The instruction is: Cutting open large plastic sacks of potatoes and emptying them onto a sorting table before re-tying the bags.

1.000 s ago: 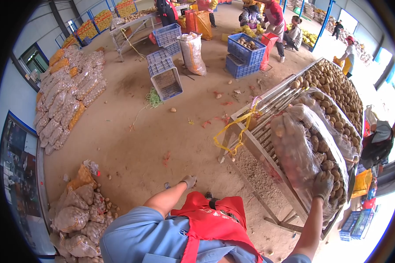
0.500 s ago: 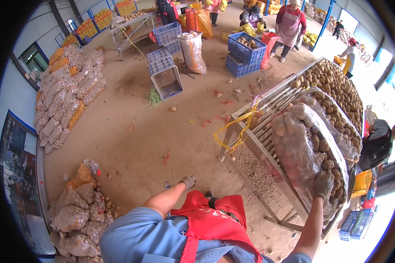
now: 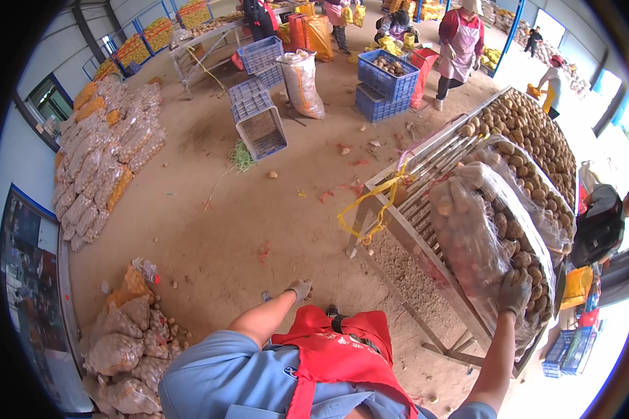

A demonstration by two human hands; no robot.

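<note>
On the slatted metal sorting table (image 3: 433,237) lies a long clear plastic sack of potatoes (image 3: 468,234), its open side showing brown potatoes. My right hand (image 3: 515,292), in a grey glove, rests on the near end of this sack, fingers stretched over the potatoes and film. Behind it is a second plastic sack of potatoes (image 3: 531,185), and loose potatoes (image 3: 531,126) cover the table's far end. My left hand (image 3: 300,289), also gloved, hangs in front of my red apron (image 3: 339,342), away from the table. Its fingers look curled; whatever may be inside is hidden.
Yellow strapping (image 3: 370,209) hangs from the table's corner. Stacks of filled sacks (image 3: 108,160) and a nearer sack pile (image 3: 129,349) stand at left. Blue crates (image 3: 384,91), a tipped crate (image 3: 261,133) and a white sack (image 3: 302,84) are ahead. Several people work beyond, including one in a pink apron (image 3: 461,42).
The whole view has shifted slightly. The person in the pink apron has changed stance, legs now apart. My right hand stays on the sack, and my left hand keeps its place.
</note>
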